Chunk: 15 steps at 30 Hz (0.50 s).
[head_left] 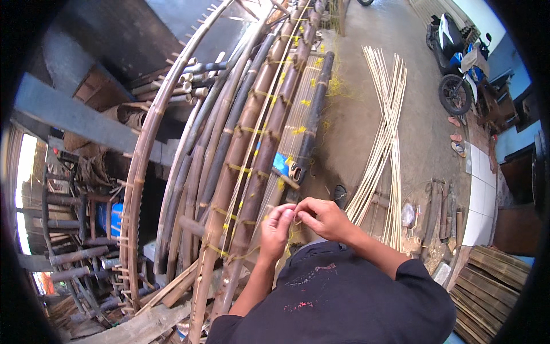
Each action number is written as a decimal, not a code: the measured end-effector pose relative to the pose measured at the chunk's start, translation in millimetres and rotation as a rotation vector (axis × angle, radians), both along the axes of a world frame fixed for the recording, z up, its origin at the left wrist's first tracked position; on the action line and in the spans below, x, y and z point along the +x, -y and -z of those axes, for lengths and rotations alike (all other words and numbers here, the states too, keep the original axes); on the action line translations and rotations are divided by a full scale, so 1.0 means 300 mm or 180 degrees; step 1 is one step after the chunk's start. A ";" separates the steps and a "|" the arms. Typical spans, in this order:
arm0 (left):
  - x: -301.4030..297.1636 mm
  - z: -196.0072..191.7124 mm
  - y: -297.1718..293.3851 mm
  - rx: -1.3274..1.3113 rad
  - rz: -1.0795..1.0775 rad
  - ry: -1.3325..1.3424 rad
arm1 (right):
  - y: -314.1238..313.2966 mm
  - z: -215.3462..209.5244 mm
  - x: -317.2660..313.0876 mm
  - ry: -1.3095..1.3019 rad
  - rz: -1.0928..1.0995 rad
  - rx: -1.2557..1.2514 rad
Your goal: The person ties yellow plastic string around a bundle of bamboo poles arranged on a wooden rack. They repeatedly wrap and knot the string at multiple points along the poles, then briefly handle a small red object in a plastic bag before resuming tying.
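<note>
The person's left hand is raised, back facing outward, fingers together and thumb alongside them. The right hand comes in from the right, its fingers bent and thumb tucked beneath, so both hands' fingertips gather closely. The left forearm rises steeply; the right forearm slants up and leftward. Finger contact is too small to tell.

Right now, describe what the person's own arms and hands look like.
The left hand and right hand are bare, with no gloves or rings that I can make out. Both forearms are uncovered, with no watch or band showing. The dark shirt's right sleeve is short.
</note>
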<state>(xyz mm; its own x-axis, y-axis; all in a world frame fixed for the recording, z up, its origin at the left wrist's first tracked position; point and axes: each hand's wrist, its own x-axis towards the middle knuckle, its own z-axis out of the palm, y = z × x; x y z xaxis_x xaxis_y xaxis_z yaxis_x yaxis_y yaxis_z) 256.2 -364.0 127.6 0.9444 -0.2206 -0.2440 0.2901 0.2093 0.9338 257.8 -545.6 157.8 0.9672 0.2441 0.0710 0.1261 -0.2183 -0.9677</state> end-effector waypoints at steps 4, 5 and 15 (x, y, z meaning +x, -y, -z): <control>0.194 0.038 0.328 0.0030 0.0597 -0.0045 | 0.310 0.090 0.131 -0.0062 0.0550 -0.0023; 0.253 0.067 0.397 0.0187 0.0722 -0.0078 | 0.390 0.105 0.175 0.0005 0.0663 -0.0048; 0.805 0.070 1.044 -0.1772 0.1204 -0.1593 | 1.082 0.089 0.615 -0.0414 0.0697 0.0158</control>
<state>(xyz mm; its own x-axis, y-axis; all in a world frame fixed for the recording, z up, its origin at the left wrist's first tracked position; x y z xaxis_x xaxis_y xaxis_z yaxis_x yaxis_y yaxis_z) 497.6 -677.3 106.5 0.5916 -0.7130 -0.3764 0.7862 0.4068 0.4652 442.4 -870.3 131.0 0.9983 0.0271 -0.0506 -0.0450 -0.1785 -0.9829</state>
